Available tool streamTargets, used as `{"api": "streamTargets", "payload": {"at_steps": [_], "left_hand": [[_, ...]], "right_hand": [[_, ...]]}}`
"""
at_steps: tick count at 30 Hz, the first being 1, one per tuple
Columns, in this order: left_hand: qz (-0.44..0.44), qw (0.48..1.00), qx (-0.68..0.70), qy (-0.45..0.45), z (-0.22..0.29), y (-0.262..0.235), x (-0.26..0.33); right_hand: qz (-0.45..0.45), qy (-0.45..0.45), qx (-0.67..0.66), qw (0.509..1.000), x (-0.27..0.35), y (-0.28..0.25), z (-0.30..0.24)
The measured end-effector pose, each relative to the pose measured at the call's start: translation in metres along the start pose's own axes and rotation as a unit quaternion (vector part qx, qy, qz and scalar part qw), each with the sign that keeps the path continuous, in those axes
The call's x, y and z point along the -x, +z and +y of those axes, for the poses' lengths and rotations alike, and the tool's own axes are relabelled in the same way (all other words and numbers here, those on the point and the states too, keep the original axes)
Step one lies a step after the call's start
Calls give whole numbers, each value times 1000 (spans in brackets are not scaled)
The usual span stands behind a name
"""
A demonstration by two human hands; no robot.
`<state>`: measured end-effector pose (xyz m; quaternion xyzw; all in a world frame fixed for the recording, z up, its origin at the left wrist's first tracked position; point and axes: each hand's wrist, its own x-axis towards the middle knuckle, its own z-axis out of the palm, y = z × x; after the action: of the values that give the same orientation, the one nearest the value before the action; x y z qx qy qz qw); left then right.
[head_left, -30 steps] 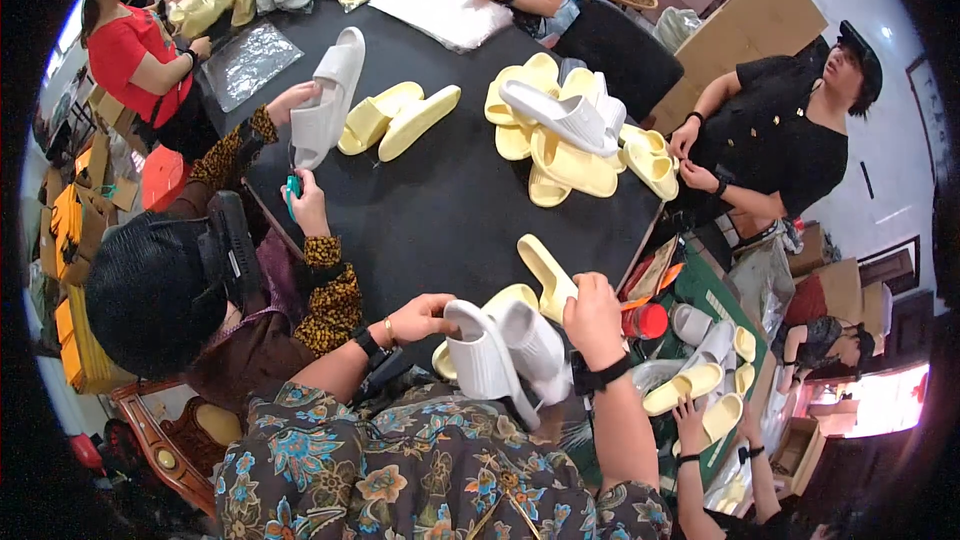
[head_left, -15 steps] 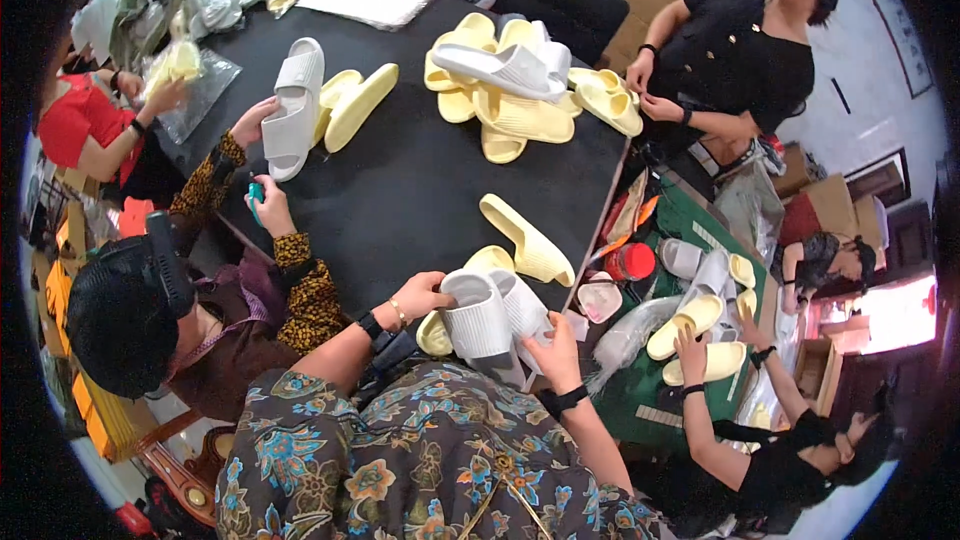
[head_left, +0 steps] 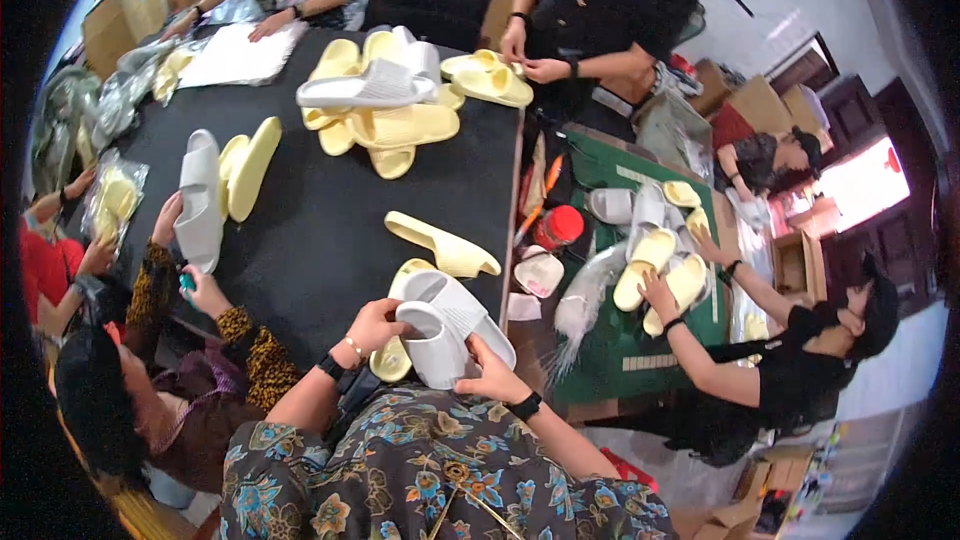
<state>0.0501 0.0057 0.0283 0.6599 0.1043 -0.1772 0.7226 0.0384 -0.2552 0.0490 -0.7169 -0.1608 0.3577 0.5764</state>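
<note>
Just in front of my body I hold a pair of grey slide slippers (head_left: pixel 465 312), side by side and tilted. My left hand (head_left: pixel 375 328) is closed on the left edge of the pair, its fingers partly behind it. At the lower edge of the slippers, my right hand (head_left: pixel 495 372) grips with the thumb on top; some of its fingers are hidden underneath. A pale yellow slipper (head_left: pixel 392 362) lies partly hidden behind the grey pair and my left hand. Another yellow slipper (head_left: pixel 445 245) lies on its side just beyond.
A pile of yellow and grey slippers (head_left: pixel 385 110) lies farther back on the black table (head_left: pixel 310 210). On the left a co-worker holds a grey slipper (head_left: pixel 200 205) and a small green tool (head_left: pixel 187 283). To the right, a red-lidded jar (head_left: pixel 558 228) stands by the green mat (head_left: pixel 600 380).
My view has swung right, so the table appears farther left. The grey slippers have turned in my hands and tilted. My right hand now grips nearer their lower edge.
</note>
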Motion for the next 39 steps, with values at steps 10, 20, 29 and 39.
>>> {"api": "streamTargets", "payload": {"at_steps": [10,20,29,39], "left_hand": [[15,991,-133,11,-12,14,-16],[10,963,-266,-32,-1,13,-14],[-49,998,-27,-38,1,-9,-6],[132,964,-227,46,-37,-35,-8]], "right_hand": [[62,-43,66,995,14,-5,-1],[174,-17,159,972,5,-3,20],[295,-12,128,947,13,-14,45],[607,76,418,672,126,-231,47]]}}
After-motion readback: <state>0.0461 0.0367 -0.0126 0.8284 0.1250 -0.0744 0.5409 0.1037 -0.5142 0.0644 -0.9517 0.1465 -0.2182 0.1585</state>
